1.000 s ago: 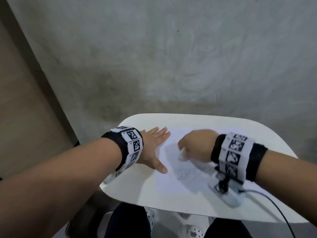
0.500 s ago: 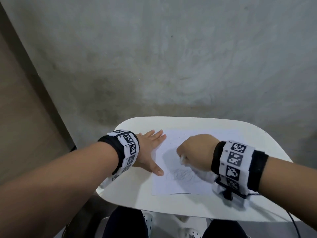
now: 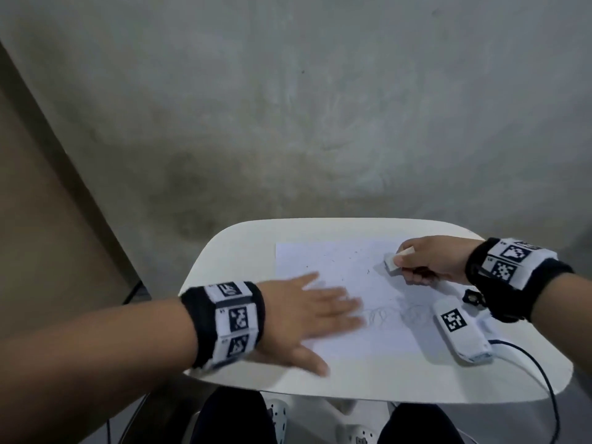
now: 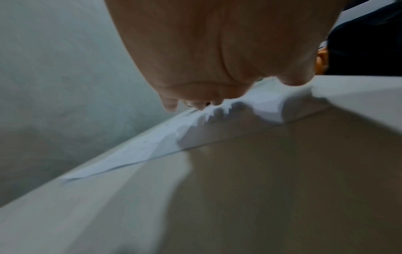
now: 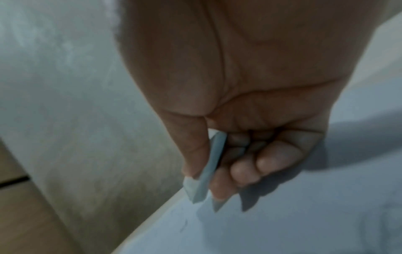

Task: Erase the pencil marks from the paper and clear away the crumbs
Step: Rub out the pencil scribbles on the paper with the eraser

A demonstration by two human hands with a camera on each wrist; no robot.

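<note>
Head view: white sheet of paper (image 3: 346, 299) lies on a white rounded table (image 3: 243, 251), lower centre of frame. Left hand (image 3: 307, 318) lies flat on the paper's lower left part, fingers straight and spread, blurred. Faint pencil scribbles (image 3: 390, 315) show just right of its fingertips. Small dark crumbs (image 3: 333, 254) dot the upper part of the sheet. Right hand (image 3: 426, 261) at the paper's upper right edge pinches a white eraser (image 3: 392, 261), other fingers curled. A white tagged device (image 3: 461, 331) with a black cable (image 3: 541, 376) lies on the table at the lower right, touching the paper's right edge.

Left wrist view: palm of left hand (image 4: 217, 51) fills the top centre, fingertips (image 4: 172, 104) down over the paper (image 4: 152, 146); blurred, contact hard to tell.

Right wrist view: right hand (image 5: 239, 86) grips the eraser (image 5: 208, 165) between thumb and fingers, its lower corner over the paper (image 5: 282, 232) near the sheet's edge.
</note>
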